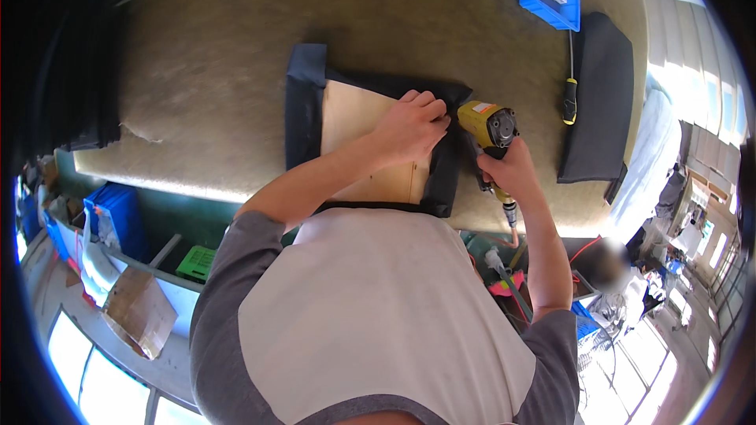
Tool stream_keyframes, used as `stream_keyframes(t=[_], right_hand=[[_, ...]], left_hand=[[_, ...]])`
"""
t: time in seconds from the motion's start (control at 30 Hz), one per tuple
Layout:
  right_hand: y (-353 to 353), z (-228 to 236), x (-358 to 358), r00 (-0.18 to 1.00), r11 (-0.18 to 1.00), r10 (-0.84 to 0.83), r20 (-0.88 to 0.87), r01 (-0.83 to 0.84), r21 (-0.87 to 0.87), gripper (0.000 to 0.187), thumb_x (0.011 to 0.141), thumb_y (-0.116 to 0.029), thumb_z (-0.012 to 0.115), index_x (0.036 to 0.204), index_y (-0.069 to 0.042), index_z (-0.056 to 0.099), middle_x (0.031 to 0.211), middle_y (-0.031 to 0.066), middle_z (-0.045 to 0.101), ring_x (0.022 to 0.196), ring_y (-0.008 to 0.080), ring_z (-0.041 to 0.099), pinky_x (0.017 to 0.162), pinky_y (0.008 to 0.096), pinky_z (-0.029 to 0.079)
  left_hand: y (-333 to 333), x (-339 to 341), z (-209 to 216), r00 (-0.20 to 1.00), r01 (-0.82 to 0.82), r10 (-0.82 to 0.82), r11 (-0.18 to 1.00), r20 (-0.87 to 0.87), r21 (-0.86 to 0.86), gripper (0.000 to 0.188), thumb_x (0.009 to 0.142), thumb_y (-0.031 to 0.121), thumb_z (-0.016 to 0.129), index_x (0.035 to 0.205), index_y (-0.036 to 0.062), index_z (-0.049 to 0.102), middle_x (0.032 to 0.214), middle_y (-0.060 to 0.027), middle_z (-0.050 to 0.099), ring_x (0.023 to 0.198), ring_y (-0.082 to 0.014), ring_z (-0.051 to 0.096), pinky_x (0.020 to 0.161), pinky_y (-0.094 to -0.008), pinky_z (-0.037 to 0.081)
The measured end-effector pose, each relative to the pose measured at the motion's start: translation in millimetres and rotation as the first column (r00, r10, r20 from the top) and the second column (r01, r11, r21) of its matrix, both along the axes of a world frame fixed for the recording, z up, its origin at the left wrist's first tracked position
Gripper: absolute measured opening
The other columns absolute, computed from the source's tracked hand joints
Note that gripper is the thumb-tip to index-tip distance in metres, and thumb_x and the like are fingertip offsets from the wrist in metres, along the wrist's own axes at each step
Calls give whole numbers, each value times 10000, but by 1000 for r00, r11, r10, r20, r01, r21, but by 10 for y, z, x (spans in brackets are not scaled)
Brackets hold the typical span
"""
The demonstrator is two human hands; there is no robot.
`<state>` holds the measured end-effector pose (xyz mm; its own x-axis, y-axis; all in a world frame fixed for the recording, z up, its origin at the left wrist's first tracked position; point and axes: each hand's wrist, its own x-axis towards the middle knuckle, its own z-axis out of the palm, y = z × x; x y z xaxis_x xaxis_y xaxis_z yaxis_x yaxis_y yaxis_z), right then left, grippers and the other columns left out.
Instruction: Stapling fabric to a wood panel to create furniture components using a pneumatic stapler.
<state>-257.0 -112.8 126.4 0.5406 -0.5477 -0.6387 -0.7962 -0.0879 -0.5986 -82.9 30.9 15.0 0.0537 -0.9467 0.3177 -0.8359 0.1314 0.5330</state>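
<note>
A pale wooden board (350, 114) lies on the brown-covered table, wrapped along its edges by black cover material (304, 122). My left hand (411, 127) rests on the board's right part, its curled fingers gripping the folded black material near the far right corner. Around the handle of a yellow air staple gun (479, 120) my right hand (512, 169) is closed. The gun's nose points left at the material's right edge, close to my left fingers; whether it touches is hidden. An air hose fitting (509, 211) hangs from the handle toward the table's near edge.
At the far right stand a blue bin (529, 8) with a small white box, a screwdriver (569, 102) and a black padded panel (602, 102). Dark stacked material (79, 71) lies at the left. Below the near edge are a blue crate (118, 216) and a cardboard box (140, 311).
</note>
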Motion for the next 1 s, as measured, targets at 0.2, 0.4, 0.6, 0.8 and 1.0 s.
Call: stream_keyframes(t=[0.2, 0.4, 0.6, 0.8, 1.0], right_hand=[[-61, 89, -68, 982, 878, 118, -148, -173, -447, 403, 786, -166, 764, 1133, 14, 661, 805, 144, 715, 735, 330, 696, 705, 443, 562], [438, -164, 966, 756, 500, 652, 61, -367, -784, 648, 799, -245, 814, 1372, -72, 564, 1237, 148, 571, 1185, 343, 567, 965, 494, 474], [665, -926, 2006, 724, 551, 680, 111, -406, -729, 339, 832, -179, 768, 1146, -93, 671, 1029, 126, 638, 1012, 353, 652, 868, 463, 529], [687, -829, 2534, 629, 653, 717, 301, -454, -606, 129, 880, -123, 716, 1001, -78, 714, 933, 110, 687, 846, 369, 676, 734, 445, 558], [887, -705, 2392, 373, 430, 885, 278, -427, -795, 74, 833, -35, 671, 891, -79, 684, 832, 92, 610, 798, 314, 650, 682, 422, 542]], left_hand=[[720, 685, 309, 657, -749, 753, 648, -34, -138, 586, 731, 134, 816, 1289, 44, 661, 1253, -146, 606, 1185, -319, 557, 962, -450, 460], [948, 1246, 104, 498, -778, 812, 574, -305, 255, 562, 801, 164, 785, 1328, 37, 636, 1142, -139, 712, 1100, -340, 639, 967, -443, 503], [1010, 1038, -64, 562, -817, 725, 562, -398, -130, 224, 757, -55, 725, 936, 68, 781, 1010, -81, 717, 954, -304, 659, 817, -392, 559], [1092, 919, 14, 699, -695, 715, 671, -23, -257, 258, 725, 68, 683, 972, 57, 756, 1041, -67, 702, 999, -252, 646, 919, -426, 519], [1189, 769, 44, 811, -560, 574, 818, 118, -131, 332, 716, 99, 682, 1035, 26, 737, 1150, -75, 716, 1180, -265, 621, 1115, -440, 458]])
